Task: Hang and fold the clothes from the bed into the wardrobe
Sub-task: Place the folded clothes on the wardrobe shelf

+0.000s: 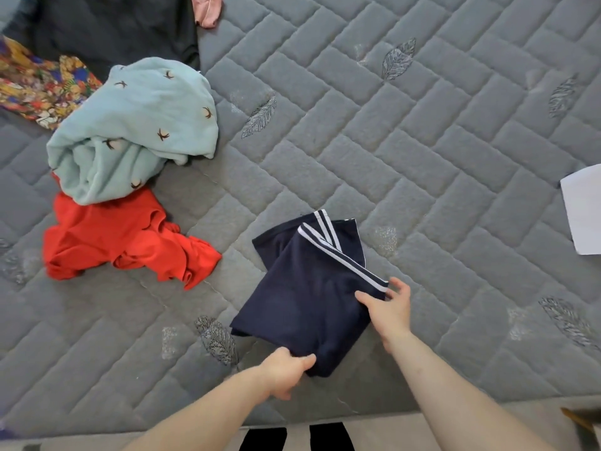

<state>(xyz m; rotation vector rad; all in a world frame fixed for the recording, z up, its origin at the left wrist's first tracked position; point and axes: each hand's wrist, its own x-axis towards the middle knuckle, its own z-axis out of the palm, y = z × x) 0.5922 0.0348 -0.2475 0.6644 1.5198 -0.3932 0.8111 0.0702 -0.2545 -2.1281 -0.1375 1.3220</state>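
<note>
A folded navy garment with white side stripes [305, 288] lies on the grey quilted mattress [422, 157] near its front edge. My left hand [286, 372] pinches the garment's near corner between thumb and fingers. At the garment's right edge, by the striped end, my right hand [387, 307] grips it with the thumb on top and the fingers slipped under the fabric. A crumpled red garment [123, 242] and a bunched pale blue garment with small dark marks [136, 125] lie to the left.
A floral print cloth [35, 86], a dark garment [123, 27] and a pink piece [208, 11] lie at the far left and top. A white sheet of paper [585, 209] rests at the right edge. The mattress front edge runs along the bottom.
</note>
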